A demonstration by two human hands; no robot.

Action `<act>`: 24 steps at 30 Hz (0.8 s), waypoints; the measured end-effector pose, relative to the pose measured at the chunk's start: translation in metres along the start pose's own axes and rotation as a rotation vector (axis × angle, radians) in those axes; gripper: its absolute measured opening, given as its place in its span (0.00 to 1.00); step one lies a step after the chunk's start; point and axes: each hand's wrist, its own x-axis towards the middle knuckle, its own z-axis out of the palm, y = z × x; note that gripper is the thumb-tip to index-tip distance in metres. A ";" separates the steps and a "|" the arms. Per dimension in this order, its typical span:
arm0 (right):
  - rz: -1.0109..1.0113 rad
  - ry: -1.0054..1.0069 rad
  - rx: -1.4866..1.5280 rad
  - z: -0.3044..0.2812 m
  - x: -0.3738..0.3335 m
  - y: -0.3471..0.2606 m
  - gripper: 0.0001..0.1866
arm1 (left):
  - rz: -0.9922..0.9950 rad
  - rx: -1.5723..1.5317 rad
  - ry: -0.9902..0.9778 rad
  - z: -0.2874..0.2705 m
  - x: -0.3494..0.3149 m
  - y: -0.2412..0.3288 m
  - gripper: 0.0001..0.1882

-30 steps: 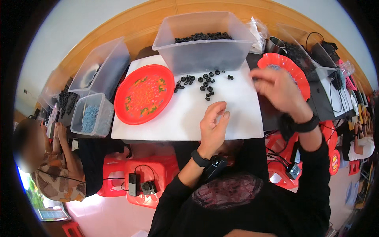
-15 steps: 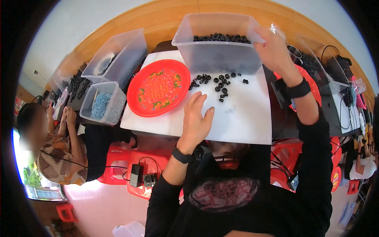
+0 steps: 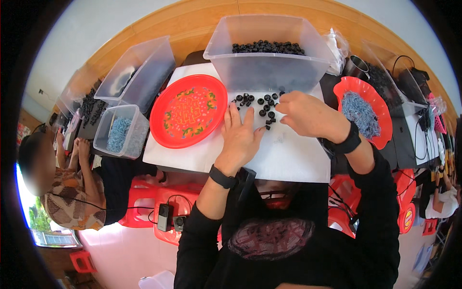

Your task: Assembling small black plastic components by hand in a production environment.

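Note:
Small black round plastic parts (image 3: 266,109) lie loose on a white sheet (image 3: 298,159) on the table. My left hand (image 3: 239,142) rests open beside them, fingers stretched forward and thumb apart. On their other side, my right hand (image 3: 308,115) hangs low with its fingers curled together at the group's right edge. Whether anything is pinched in it is hidden. Behind the parts stands a clear plastic bin (image 3: 269,72) with many more black parts. A round red tray (image 3: 160,130) with a printed pattern lies to the left of my left hand.
A red scalloped dish (image 3: 385,136) of blue-grey bits sits right of my right arm, near a metal mug (image 3: 355,67). At left are a clear tub (image 3: 137,139) of blue bits and a larger clear bin (image 3: 154,62). Another person (image 3: 77,188) sits at far left.
My right hand has come down from the clear bin's right rim to the black parts, its fingers closing. The red dish now shows fully. My left hand stays near the parts.

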 end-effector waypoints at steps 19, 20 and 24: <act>0.058 0.141 0.253 0.025 -0.080 -0.014 0.07 | -0.052 -0.446 0.091 0.002 0.025 -0.008 0.21; 0.070 0.155 0.242 0.027 -0.083 -0.015 0.07 | -0.061 -0.467 0.171 0.004 0.024 -0.011 0.21; 0.092 0.184 0.234 0.037 -0.087 -0.017 0.07 | -0.126 -0.184 0.179 0.017 0.029 -0.019 0.22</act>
